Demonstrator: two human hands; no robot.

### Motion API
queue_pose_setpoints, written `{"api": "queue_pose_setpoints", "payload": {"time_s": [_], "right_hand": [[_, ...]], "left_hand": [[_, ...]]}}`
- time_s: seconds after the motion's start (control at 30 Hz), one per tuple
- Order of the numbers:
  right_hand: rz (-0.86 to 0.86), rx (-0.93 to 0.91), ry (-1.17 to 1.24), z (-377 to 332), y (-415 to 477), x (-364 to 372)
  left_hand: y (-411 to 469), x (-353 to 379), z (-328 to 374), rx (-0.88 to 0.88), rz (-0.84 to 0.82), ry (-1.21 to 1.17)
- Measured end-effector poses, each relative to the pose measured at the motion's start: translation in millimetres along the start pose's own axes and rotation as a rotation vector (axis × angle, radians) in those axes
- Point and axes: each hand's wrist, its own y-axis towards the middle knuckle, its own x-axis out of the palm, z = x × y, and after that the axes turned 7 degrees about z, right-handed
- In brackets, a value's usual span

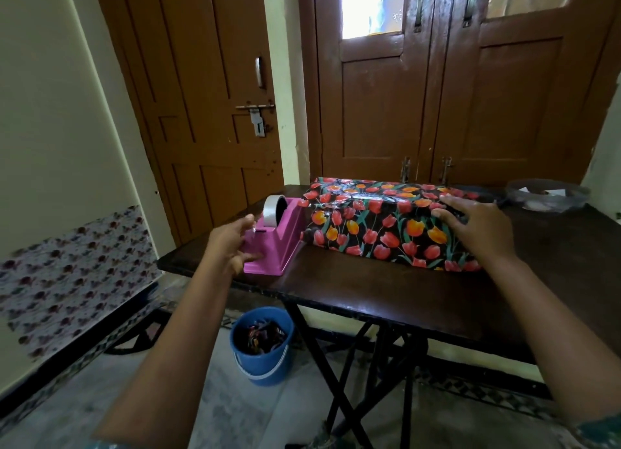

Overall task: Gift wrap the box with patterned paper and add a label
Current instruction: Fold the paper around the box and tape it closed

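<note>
Judging from how things lay, the wrapping was mostly done and the label was not yet on. The dark wooden bench (369, 297) carried everything for the job. The box (386, 226) sat on its far middle, fully covered in black paper printed with red and orange tulips. Shiny strips along the top seam looked like tape already laid. No bare cardboard showed on any face in view, though the far side and the right end were hidden. No label could be seen on the paper.

Down on the floor, a blue bucket (262, 364) held dark scraps, probably offcuts.

Just beside the left end of the box stood a pink tape dispenser (279, 243) with a roll of clear tape (274, 206) mounted on it.

The right hand (480, 226) lay flat on the top of the box near its right end, fingers spread and straight, pressing the paper down. The left hand (228, 243) was at the near end of the dispenser, thumb above and fingers below the cutter; whether it pinched a strip of tape could not be told.

At the far right of the bench, a clear plastic container (547, 195) held small white pieces, possibly labels. More taping seemed the step in hand, with labelling left.
</note>
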Motion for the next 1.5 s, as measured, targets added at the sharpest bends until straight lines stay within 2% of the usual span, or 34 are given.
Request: {"api": "queue_pose_setpoints", "payload": {"time_s": [0.13,0.53,0.7,0.8,0.87,0.97,1.1,1.37,1.5], "right_hand": [[-0.001,0.011,-0.003,-1.5,-0.7,-1.3],[-0.006,0.012,-0.004,-2.9,-2.2,-2.4],[-0.014,0.019,-0.004,-2.8,-2.2,-2.0],[-0.023,0.026,-0.013,-3.5,-1.8,-3.1],[-0.028,0.029,-0.021,-3.5,-1.0,-3.6],[-0.033,0.033,-0.026,-3.2,-1.2,-3.0],[-0.041,0.044,-0.009,-2.2,-1.1,-3.4],[-0.1,0.021,0.005,6.9,2.6,-6.7],[-0.135,-0.012,-0.028,12.3,6.8,-9.3]], "left_hand": [[2.6,-10.4,-20.2,0.009,0.025,-0.01],[12.7,-20.4,-42.3,0.117,0.036,0.21],[19.0,-21.6,-38.1,0.281,0.096,0.458],[17.5,-23.1,-30.3,0.406,0.168,0.697],[16.4,-28.8,-26.1,0.429,0.204,0.738],[13.1,-40.2,-25.1,0.427,0.167,0.61],[-7.8,-19.6,-20.3,0.441,-0.039,0.358],[-63.0,110.0,-42.8,0.442,-0.365,0.082],[-79.8,167.1,-63.8,0.44,-0.388,0.063]]}}
